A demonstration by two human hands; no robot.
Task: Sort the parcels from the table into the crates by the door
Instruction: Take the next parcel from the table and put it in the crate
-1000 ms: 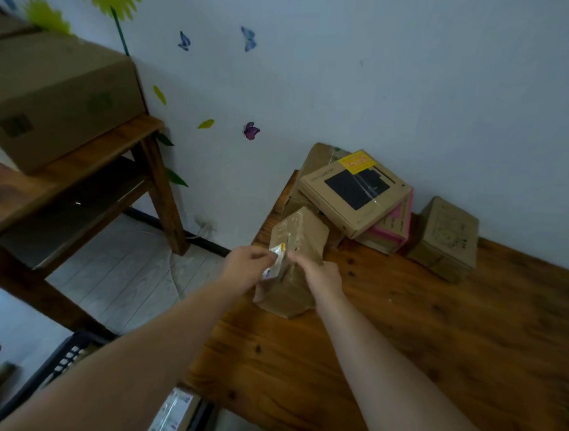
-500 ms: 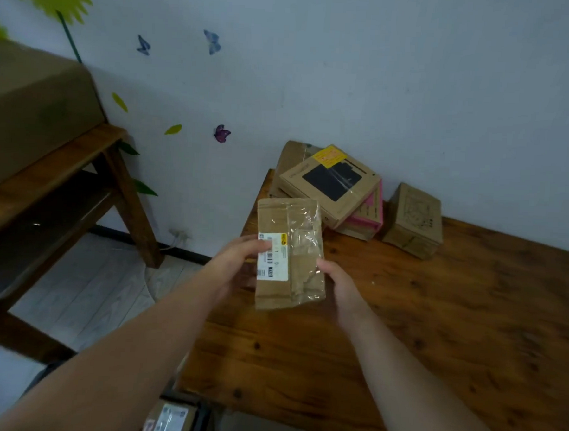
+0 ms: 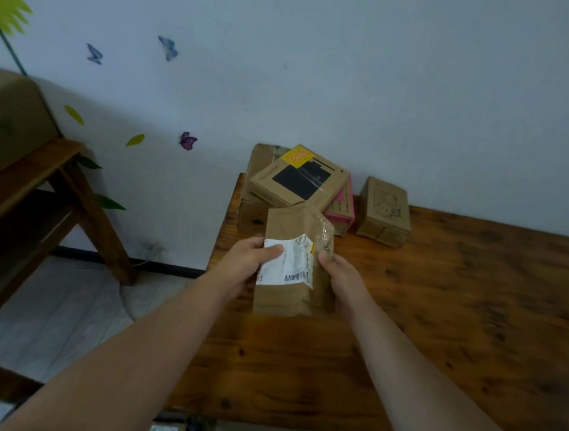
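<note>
— while the left hand and right hand clasp the parcel by its two sides, just over the table, what sits around it?
— behind it, a box with a black patch tops a pile by the wall. a pink box sits under its right side, and a small brown box stands just beside.
— and the grip?
— the left thumb lies on the white label, fingers hidden behind. the right thumb presses the taped edge.
— the room?
— a dark wooden tabletop meets a pale wall with butterfly stickers. at left, a wooden bench bears a big carton over a grey plank floor.
</note>
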